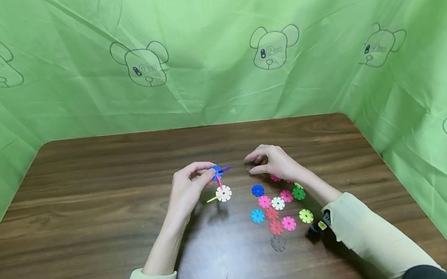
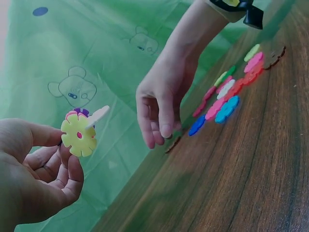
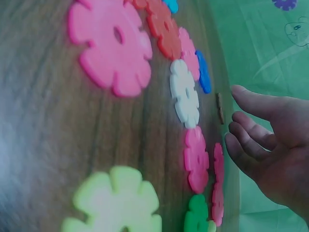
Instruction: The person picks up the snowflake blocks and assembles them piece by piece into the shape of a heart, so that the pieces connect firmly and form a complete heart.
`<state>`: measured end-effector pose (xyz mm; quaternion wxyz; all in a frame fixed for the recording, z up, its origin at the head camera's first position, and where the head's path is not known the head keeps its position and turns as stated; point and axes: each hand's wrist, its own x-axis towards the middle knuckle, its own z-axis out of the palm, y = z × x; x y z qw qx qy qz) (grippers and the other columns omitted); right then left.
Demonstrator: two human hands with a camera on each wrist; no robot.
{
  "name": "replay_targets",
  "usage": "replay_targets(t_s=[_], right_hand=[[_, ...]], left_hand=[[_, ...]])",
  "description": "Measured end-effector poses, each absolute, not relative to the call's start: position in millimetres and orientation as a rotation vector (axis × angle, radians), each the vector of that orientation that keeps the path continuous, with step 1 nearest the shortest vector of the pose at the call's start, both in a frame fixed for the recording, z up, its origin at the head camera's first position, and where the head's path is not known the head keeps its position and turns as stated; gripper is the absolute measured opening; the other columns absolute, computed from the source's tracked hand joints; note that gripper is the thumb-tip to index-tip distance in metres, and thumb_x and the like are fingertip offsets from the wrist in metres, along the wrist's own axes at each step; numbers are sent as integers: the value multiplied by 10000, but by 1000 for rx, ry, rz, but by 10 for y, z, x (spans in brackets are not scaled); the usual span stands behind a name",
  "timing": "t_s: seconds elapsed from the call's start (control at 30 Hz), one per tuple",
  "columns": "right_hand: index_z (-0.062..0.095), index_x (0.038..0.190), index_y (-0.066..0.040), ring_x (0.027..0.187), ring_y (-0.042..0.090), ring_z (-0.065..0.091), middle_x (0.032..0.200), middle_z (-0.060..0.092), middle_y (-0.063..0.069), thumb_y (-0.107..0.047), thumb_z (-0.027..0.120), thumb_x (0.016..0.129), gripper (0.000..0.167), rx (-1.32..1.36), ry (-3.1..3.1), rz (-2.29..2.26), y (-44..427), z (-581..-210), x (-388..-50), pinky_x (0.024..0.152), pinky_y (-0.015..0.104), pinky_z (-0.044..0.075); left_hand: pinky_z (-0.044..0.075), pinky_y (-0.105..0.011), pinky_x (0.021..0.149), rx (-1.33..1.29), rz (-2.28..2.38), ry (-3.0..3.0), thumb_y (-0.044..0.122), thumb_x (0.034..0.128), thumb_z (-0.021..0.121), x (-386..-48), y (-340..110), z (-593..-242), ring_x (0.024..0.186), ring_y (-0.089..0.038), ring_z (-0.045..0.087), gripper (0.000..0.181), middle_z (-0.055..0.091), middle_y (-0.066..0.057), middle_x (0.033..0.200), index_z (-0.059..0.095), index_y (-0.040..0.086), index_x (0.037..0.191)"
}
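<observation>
My left hand [image 1: 189, 186] pinches a small joined cluster of notched plastic snowflake discs by its blue disc [image 1: 217, 173]. From it stick out a purple disc [image 1: 226, 168], a pink one [image 1: 219, 182], a white disc [image 1: 223, 193] and a yellow disc [image 2: 79, 135], which faces the left wrist camera. My right hand [image 1: 273, 161] hovers over the table with loosely bent fingers and holds nothing. Just by its fingertips a brown disc [image 3: 220, 108] lies on the wood, with a gap visible in the right wrist view.
Loose discs lie on the brown table [image 1: 87, 219] below my right hand: a dark blue disc [image 1: 258, 190], a light blue disc [image 1: 257, 216], a green disc [image 1: 298, 193], a yellow-green disc [image 1: 306, 215] and several others. Green curtain [image 1: 215, 87] closes off the back and sides.
</observation>
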<state>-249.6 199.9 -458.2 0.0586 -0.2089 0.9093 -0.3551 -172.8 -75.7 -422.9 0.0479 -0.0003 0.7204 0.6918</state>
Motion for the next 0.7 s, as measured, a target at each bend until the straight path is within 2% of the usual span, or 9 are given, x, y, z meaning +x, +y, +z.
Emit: replay_targets(t_s=[0.13, 0.27, 0.43, 0.53, 0.7], right_hand=[[778, 1165, -112, 1007, 238, 690, 1106, 738, 78, -157, 856, 847, 330, -619, 2720, -1028, 2010, -4617, -2504, 884, 431, 571], [785, 1147, -116, 983, 223, 682, 1075, 734, 68, -153, 870, 828, 332, -604, 2736, -972, 2038, -4647, -2493, 870, 409, 566], [801, 1095, -127, 943, 211, 663, 1036, 724, 58, -147, 877, 816, 290, -633, 2783, -902, 2060, -4671, -2505, 838, 367, 543], [801, 1051, -133, 923, 203, 661, 1019, 719, 54, -142, 881, 810, 254, -648, 2795, -898, 2046, -4680, -2551, 827, 360, 541], [740, 977, -115, 847, 168, 676, 930, 734, 50, -92, 887, 791, 238, -612, 2754, -994, 2007, -4641, -2614, 782, 275, 546]], left_hand=[[623, -358, 798, -17, 2104, 2179, 100, 925, 729, -1694, -750, -4249, 744, -101, 683, 190, 713, -15, 864, 758, 42, 1104], [616, -309, 775, -12, 2100, 2176, 95, 928, 727, -1680, -729, -4287, 745, -125, 700, 193, 718, -19, 863, 756, 36, 1108], [591, -229, 732, -1, 2104, 2171, 86, 928, 726, -1682, -707, -4292, 723, -91, 683, 198, 719, -22, 864, 752, 19, 1113], [600, -240, 740, -3, 2122, 2154, 76, 930, 723, -1696, -719, -4264, 731, -86, 687, 202, 721, -32, 873, 747, 9, 1119], [600, -232, 739, 15, 2116, 2166, 81, 936, 720, -1732, -739, -4226, 723, -74, 682, 209, 712, -32, 878, 742, 9, 1130]])
